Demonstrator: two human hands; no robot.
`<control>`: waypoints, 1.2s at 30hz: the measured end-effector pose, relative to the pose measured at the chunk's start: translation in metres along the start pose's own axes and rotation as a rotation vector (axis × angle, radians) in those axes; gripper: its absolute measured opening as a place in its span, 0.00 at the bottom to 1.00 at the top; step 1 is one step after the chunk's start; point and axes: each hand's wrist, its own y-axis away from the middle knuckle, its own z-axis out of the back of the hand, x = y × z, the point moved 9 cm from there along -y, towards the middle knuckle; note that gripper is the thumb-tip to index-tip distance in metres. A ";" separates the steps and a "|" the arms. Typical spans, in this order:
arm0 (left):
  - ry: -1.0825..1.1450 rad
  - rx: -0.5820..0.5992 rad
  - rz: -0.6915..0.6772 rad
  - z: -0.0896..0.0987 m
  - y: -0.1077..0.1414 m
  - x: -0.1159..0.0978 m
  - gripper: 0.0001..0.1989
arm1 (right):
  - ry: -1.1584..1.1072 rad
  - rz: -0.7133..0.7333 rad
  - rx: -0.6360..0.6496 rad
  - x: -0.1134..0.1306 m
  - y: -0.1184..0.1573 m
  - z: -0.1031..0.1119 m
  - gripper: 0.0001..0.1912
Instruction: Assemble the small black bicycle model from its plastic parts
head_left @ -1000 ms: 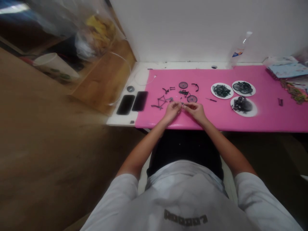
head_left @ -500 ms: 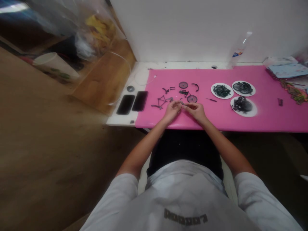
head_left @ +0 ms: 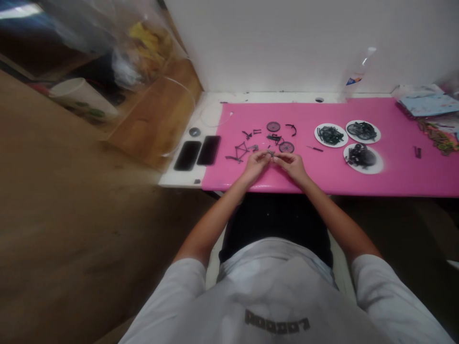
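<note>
My left hand (head_left: 258, 162) and my right hand (head_left: 291, 165) meet over the front of the pink mat, fingers pinched together. Between their fingertips is a small dark part (head_left: 271, 154), too small to identify. Just beyond lie pieces of a miniature bicycle: a frame (head_left: 241, 150) left of my left hand, a spoked wheel (head_left: 286, 147) by my right fingers and another wheel (head_left: 273, 126) farther back. A curved black piece (head_left: 292, 129) and a pair of short dark pieces (head_left: 257, 131) rest around them. A thin screwdriver (head_left: 315, 149) lies to the right.
White plates hold small dark parts: one plate (head_left: 315, 138) nearer, one (head_left: 377, 138) behind and one (head_left: 378, 165) in front. Two phones (head_left: 188, 156) lie at the left edge. A clear bottle (head_left: 355, 76) stands at the back; bagged items (head_left: 426, 102) sit far right.
The fingertips have shifted very slightly, and the small dark part between them shows a little more. The pieces on the mat stay where they were.
</note>
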 end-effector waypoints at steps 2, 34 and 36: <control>0.011 -0.006 0.024 0.001 0.000 0.002 0.27 | 0.005 -0.004 0.004 -0.001 0.000 -0.001 0.28; -0.065 -0.066 0.055 0.000 0.000 0.005 0.23 | 1.412 0.024 -0.228 0.042 -0.027 0.148 0.15; -0.059 -0.064 0.046 0.000 0.000 0.005 0.23 | 1.362 0.080 -0.247 0.045 -0.027 0.145 0.14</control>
